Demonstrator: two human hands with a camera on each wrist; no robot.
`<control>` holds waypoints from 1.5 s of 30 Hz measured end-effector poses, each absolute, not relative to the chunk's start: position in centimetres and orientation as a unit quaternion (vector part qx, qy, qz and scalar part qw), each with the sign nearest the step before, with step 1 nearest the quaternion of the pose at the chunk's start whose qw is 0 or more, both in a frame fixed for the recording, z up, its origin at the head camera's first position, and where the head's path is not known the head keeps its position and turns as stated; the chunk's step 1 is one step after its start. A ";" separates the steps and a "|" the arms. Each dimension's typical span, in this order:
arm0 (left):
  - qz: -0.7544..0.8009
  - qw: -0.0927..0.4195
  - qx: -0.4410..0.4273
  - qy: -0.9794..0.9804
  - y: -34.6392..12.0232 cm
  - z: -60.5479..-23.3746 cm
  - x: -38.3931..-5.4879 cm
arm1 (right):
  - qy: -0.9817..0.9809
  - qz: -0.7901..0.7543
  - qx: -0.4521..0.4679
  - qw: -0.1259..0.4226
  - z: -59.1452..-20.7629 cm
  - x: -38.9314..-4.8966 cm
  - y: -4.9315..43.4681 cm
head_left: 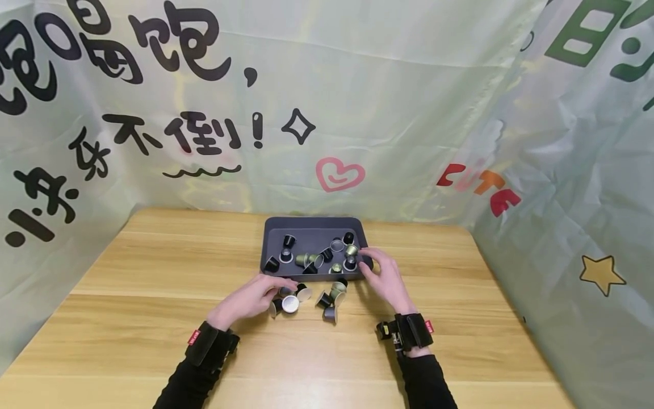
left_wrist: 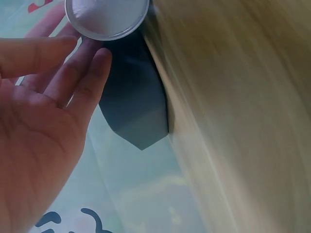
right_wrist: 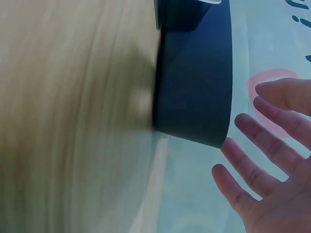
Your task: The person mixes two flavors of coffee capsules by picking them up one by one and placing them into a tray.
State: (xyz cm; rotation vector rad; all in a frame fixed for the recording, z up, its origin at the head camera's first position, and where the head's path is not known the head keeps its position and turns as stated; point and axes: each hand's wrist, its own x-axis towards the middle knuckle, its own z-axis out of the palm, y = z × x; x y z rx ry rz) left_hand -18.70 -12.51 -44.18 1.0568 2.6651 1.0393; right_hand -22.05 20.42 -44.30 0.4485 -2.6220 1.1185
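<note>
Small coffee capsules (head_left: 290, 304) lie in two groups in front of a dark tray (head_left: 314, 223). My left hand (head_left: 250, 298) reaches over the left group, its fingertips close to the capsules. In the left wrist view, the fingers extend loosely behind a capsule's round pale lid (left_wrist: 107, 17), beside the tray's outer wall (left_wrist: 138, 97). At the tray's right front corner is my right hand (head_left: 385, 278), fingers spread and holding nothing in the right wrist view. A dark capsule (right_wrist: 182, 14) stands against the tray wall (right_wrist: 194, 82) there.
More black, green and silver capsules (head_left: 302, 259) are scattered inside the tray, some tipped over. A second group of capsules (head_left: 332, 298) sits between the hands. The wooden table (head_left: 179, 250) meets a printed cloth backdrop (head_left: 409, 113) behind the tray and along the sides.
</note>
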 end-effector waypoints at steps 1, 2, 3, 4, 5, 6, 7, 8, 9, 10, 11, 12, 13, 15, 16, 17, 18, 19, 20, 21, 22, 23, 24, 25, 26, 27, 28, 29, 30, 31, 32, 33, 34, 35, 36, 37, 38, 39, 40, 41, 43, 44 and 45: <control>0.336 0.041 0.349 0.874 -12.5 -44.2 -18.7 | -0.902 0.385 0.151 0.128 -44.3 -22.0 20.5; 0.331 0.034 0.354 0.874 -12.5 -44.2 -18.7 | -0.902 0.384 0.148 0.128 -44.4 -22.0 20.6; 0.325 0.027 0.357 0.875 -12.5 -44.2 -18.6 | -0.903 0.385 0.145 0.128 -44.4 -22.0 20.6; 0.320 0.019 0.360 0.876 -12.6 -44.3 -18.7 | -0.903 0.384 0.143 0.130 -44.5 -22.0 20.7; 0.311 0.006 0.366 0.877 -12.6 -44.3 -18.6 | -0.903 0.384 0.142 0.131 -44.5 -22.0 20.7; 0.306 0.000 0.366 0.879 -12.6 -44.3 -18.6 | -0.903 0.383 0.142 0.132 -44.5 -22.0 20.7; 0.301 -0.003 0.363 0.882 -12.7 -44.4 -18.6 | -0.903 0.382 0.142 0.134 -44.5 -22.0 20.8; 0.294 -0.005 0.358 0.886 -12.7 -44.3 -18.5 | -0.903 0.382 0.143 0.135 -44.5 -22.1 20.8; 0.289 -0.001 0.352 0.890 -12.8 -44.2 -18.4 | -0.903 0.382 0.144 0.137 -44.5 -22.1 20.8; 0.284 0.006 0.339 0.897 -12.8 -44.2 -18.3 | -0.902 0.382 0.144 0.137 -44.5 -22.1 20.9; 0.281 0.017 0.323 0.904 -12.9 -44.0 -18.2 | -0.902 0.382 0.145 0.137 -44.5 -22.1 20.9; 0.280 0.026 0.301 0.911 -12.9 -43.9 -18.0 | -0.903 0.382 0.145 0.137 -44.5 -22.1 20.9; 0.279 0.030 0.287 0.916 -13.0 -43.8 -17.8 | -0.903 0.382 0.145 0.137 -44.5 -22.0 20.9; 0.279 0.032 0.265 0.922 -13.2 -43.7 -17.7 | -0.903 0.381 0.143 0.136 -44.5 -22.0 20.9; 0.280 0.029 0.256 0.925 -13.4 -43.8 -17.6 | -0.904 0.381 0.141 0.134 -44.4 -22.0 20.9; 0.283 0.023 0.252 0.925 -13.5 -43.7 -17.6 | -0.905 0.380 0.140 0.133 -44.4 -22.0 20.9; 0.282 0.015 0.251 0.926 -13.7 -43.8 -17.6 | -0.905 0.379 0.140 0.133 -44.4 -22.0 20.9; 0.283 0.015 0.248 0.926 -13.9 -43.8 -17.8 | -0.906 0.379 0.139 0.131 -44.3 -22.0 20.9; 0.281 0.017 0.243 0.928 -14.0 -43.9 -17.9 | -0.906 0.378 0.139 0.131 -44.3 -21.9 20.9; 0.279 0.020 0.240 0.930 -14.2 -43.8 -18.0 | -0.907 0.376 0.139 0.131 -44.3 -21.9 20.9; 0.276 0.023 0.233 0.932 -14.4 -43.8 -18.1 | -0.907 0.375 0.139 0.132 -44.3 -21.9 20.9; 0.275 0.027 0.226 0.934 -14.5 -43.8 -18.2 | -0.907 0.373 0.141 0.133 -44.3 -21.9 20.9; 0.273 0.032 0.220 0.936 -14.7 -43.7 -18.3 | -0.908 0.372 0.142 0.134 -44.3 -22.0 20.8; 0.273 0.035 0.214 0.937 -14.8 -43.7 -18.3 | -0.908 0.372 0.142 0.133 -44.2 -21.9 20.8; 0.273 0.035 0.212 0.938 -15.0 -43.7 -18.4 | -0.908 0.371 0.142 0.133 -44.3 -21.9 20.8; 0.273 0.030 0.210 0.938 -15.1 -43.7 -18.4 | -0.908 0.371 0.143 0.133 -44.2 -22.0 20.8; 0.275 0.027 0.209 0.938 -15.2 -43.7 -18.4 | -0.908 0.370 0.143 0.132 -44.3 -22.0 20.8; 0.275 0.022 0.209 0.938 -15.3 -43.7 -18.4 | -0.909 0.370 0.143 0.131 -44.3 -22.0 20.8; 0.275 0.016 0.210 0.938 -15.4 -43.8 -18.5 | -0.909 0.369 0.143 0.130 -44.3 -22.0 20.8; 0.276 0.006 0.211 0.938 -15.5 -43.8 -18.5 | -0.909 0.369 0.143 0.129 -44.3 -22.0 20.8; 0.275 -0.002 0.213 0.937 -15.5 -43.9 -18.5 | -0.909 0.369 0.143 0.128 -44.3 -22.1 20.8; 0.274 -0.010 0.214 0.938 -15.5 -43.9 -18.5 | -0.910 0.368 0.144 0.128 -44.3 -22.1 20.8; 0.272 -0.014 0.216 0.937 -15.5 -43.9 -18.5 | -0.909 0.369 0.144 0.127 -44.3 -22.1 20.8; 0.272 -0.022 0.212 0.939 -15.5 -44.0 -18.5 | -0.909 0.370 0.144 0.126 -44.3 -22.1 20.8; 0.272 -0.028 0.207 0.939 -15.5 -44.0 -18.4 | -0.909 0.370 0.143 0.126 -44.3 -22.1 20.9; 0.272 -0.031 0.198 0.941 -15.5 -43.9 -18.3 | -0.909 0.371 0.143 0.125 -44.2 -22.1 20.9; 0.273 -0.033 0.190 0.942 -15.5 -43.9 -18.2 | -0.909 0.372 0.142 0.126 -44.2 -22.1 20.9; 0.276 -0.033 0.179 0.944 -15.5 -43.9 -18.1 | -0.909 0.372 0.143 0.126 -44.2 -22.1 20.9; 0.279 -0.030 0.165 0.945 -15.5 -43.9 -18.0 | -0.909 0.372 0.142 0.126 -44.1 -22.0 20.9; 0.281 -0.033 0.150 0.947 -15.6 -43.9 -18.0 | -0.909 0.371 0.142 0.127 -44.1 -22.0 20.9; 0.286 -0.035 0.126 0.949 -15.6 -43.8 -17.9 | -0.909 0.371 0.143 0.127 -44.1 -22.0 20.9; 0.287 -0.041 0.117 0.950 -15.6 -43.8 -18.0 | -0.909 0.371 0.143 0.127 -44.1 -22.0 20.9; 0.289 -0.046 0.106 0.950 -15.6 -43.8 -18.0 | -0.909 0.371 0.144 0.127 -44.1 -22.0 20.8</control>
